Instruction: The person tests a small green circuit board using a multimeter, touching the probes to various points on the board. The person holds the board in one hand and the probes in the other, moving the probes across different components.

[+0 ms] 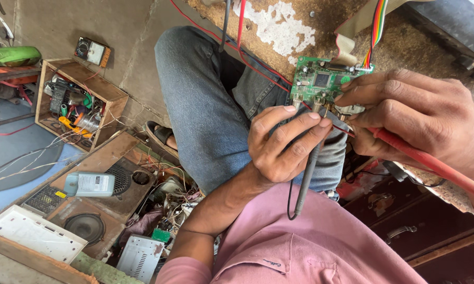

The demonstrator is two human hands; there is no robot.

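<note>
A small green circuit board (pixel 319 80) with a black chip lies on a worn brown workbench (pixel 300 21), and a rainbow ribbon cable (pixel 376 31) is plugged into its far edge. My left hand (pixel 281 144) grips a grey-black test probe (pixel 306 179) with its tip at the board's near edge. My right hand (pixel 415 113) holds a red test probe (pixel 431 164) against the same edge of the board, fingers resting on the connectors. Red and black leads (pixel 237 31) run across my jeans-clad knee (pixel 195 89).
On the floor at left sit a wooden crate of tools (pixel 76 102), a multimeter (pixel 91 51), a speaker cabinet (pixel 108 192) with a pale bottle (pixel 90 184) on it, a white plastic case (pixel 34 234) and tangled wires with scrap boards (pixel 168 205). Dark drawers (pixel 400 215) are under the bench at right.
</note>
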